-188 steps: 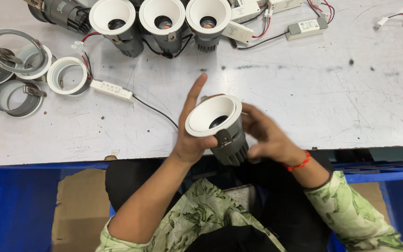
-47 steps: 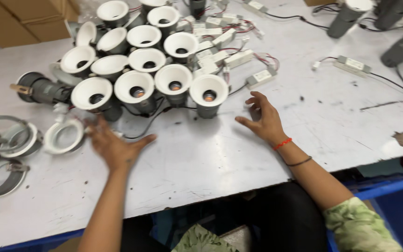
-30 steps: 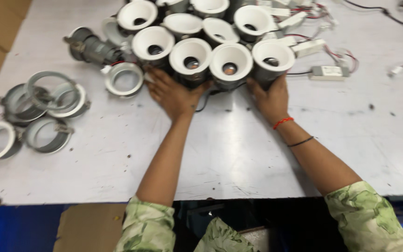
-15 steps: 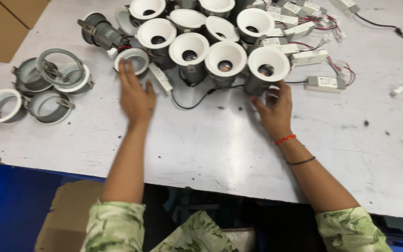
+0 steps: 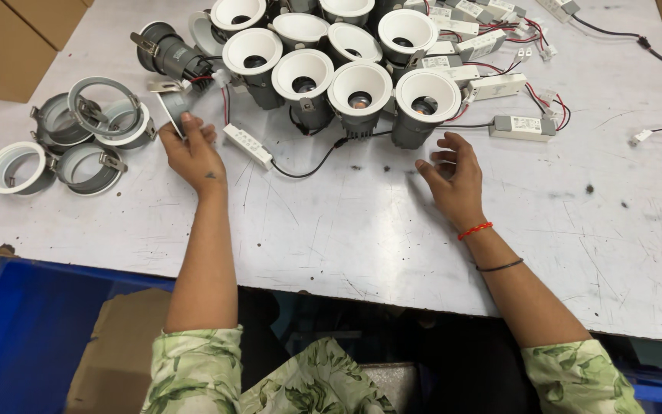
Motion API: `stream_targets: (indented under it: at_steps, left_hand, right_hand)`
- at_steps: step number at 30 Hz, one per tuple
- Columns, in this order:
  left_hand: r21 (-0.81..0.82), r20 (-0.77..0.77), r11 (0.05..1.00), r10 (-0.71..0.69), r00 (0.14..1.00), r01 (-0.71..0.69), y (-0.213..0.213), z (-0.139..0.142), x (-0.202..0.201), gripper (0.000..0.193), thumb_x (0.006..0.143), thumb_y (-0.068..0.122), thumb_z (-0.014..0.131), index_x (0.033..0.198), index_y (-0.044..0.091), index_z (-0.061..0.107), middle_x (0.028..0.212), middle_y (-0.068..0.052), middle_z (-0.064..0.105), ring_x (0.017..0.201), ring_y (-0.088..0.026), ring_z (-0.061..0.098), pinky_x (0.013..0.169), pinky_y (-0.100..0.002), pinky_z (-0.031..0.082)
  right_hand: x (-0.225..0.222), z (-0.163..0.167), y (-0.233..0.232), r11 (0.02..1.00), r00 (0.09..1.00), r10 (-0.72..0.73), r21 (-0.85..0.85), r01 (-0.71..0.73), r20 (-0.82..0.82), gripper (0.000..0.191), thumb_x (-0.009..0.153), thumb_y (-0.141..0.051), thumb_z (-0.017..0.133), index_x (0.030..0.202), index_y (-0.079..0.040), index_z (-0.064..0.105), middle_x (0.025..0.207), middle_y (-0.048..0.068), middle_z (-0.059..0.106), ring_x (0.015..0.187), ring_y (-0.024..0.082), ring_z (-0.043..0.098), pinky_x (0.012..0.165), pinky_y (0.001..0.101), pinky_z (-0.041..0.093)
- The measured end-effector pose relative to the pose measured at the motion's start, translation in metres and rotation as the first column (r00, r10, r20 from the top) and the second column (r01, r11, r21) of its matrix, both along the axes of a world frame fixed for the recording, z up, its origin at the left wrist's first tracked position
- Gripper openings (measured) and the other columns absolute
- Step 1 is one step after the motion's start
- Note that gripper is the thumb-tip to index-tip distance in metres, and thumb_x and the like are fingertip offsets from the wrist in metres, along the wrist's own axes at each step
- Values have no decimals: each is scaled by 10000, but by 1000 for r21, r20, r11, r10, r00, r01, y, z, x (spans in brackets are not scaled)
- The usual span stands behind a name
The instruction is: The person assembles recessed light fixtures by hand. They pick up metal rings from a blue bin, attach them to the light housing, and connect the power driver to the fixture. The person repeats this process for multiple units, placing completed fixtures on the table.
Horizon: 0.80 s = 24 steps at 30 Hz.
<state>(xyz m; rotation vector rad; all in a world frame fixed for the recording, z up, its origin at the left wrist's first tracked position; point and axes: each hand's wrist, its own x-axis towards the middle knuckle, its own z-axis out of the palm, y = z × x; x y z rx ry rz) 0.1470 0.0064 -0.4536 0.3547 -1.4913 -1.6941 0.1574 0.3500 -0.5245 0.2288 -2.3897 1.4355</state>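
Head view. The left hand (image 5: 191, 152) is reaching to eleven o'clock across the scuffed white worktable (image 5: 362, 222); its fingertips are curling over the edge of a grey metal trim ring with a spring clip (image 5: 172, 103), which is lying just in front of a dark grey cylindrical lamp body (image 5: 164, 52) tipped on its side. Whether the fingers are actually pinching the ring or only touching it cannot be told.

The right hand (image 5: 453, 178) is resting palm-down at one o'clock, fingers spread and holding nothing, just below a white-rimmed recessed downlight on a grey finned housing (image 5: 421, 103). That lamp is ending a row of like downlights (image 5: 304, 77) standing rim-up at twelve o'clock, with more behind them.

A small white rectangular driver box (image 5: 247, 146) on a black lead is lying between the left hand and the row. Further white driver boxes with red and black wires (image 5: 521, 126) are lying at one to two o'clock.

At ten o'clock, well apart from the left hand, a loose heap of grey and white trim rings (image 5: 70, 142) is lying. A brown cardboard carton (image 5: 17, 38) is showing at the far corner, and a blue bin (image 5: 32, 330) is sitting below the table edge at eight o'clock.
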Motion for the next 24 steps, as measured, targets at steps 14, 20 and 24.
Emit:
stream_targets:
  at_steps: [14, 20, 24]
  left_hand:
    - [-891, 274, 173, -534, 800, 420, 88, -57, 88, 324, 784, 286, 900, 866, 53, 692, 687, -63, 673, 545, -203, 612, 513, -352, 487]
    - [-879, 336, 46, -646, 686, 474, 121, -67, 94, 291, 754, 265, 868, 819, 70, 662, 728, -35, 675, 583, -198, 609, 521, -335, 469]
    - [-870, 384, 39, -575, 723, 492, 117, -72, 94, 292, 740, 255, 875, 814, 58, 672, 729, -35, 675, 581, -203, 600, 515, -344, 459]
  right_hand:
    - [1, -45, 69, 977, 971, -184, 84, 198, -150, 565, 899, -153, 836, 1359, -7, 544, 1270, 138, 625, 1088, 228, 662, 802, 326, 576]
    - [12, -55, 185, 794, 790, -606, -21, 607, -98, 432, 900, -191, 837, 1246, -28, 635, 1202, 116, 678, 1043, 234, 681, 859, 332, 589]
    - [33, -48, 265, 591, 657, -706, 292, 752, -262, 380, 908, -182, 828, 1190, -15, 635, 1249, 175, 613, 1176, 353, 582, 1003, 438, 504]
